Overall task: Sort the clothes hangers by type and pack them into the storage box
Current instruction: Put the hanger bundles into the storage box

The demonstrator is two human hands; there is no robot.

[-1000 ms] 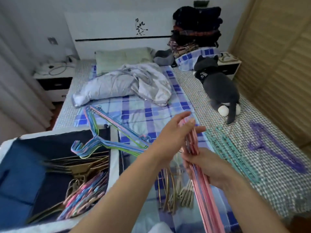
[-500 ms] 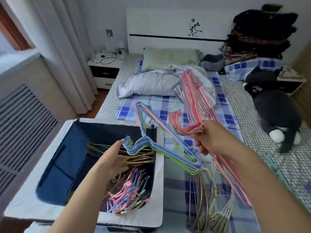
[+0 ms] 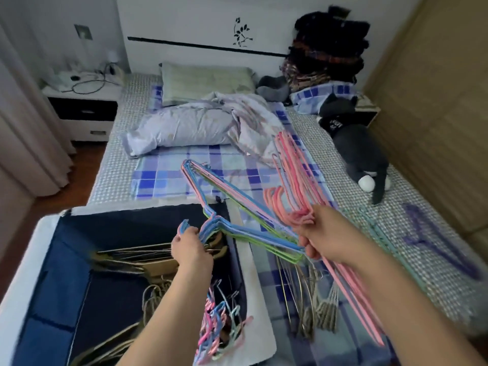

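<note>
Here – pink hangers in right hand; left hand on multicoloured hangers.

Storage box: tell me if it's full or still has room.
Still has room. The storage box holds gold hangers and small colored hangers along its right part, while dark blue lining shows bare on the left.

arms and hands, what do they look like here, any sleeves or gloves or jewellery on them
Both forearms are bare as far as the frame shows, with no sleeve in view. The left hand and the right hand are bare too: no gloves, and no watch, bracelet or ring that can be made out.
</note>
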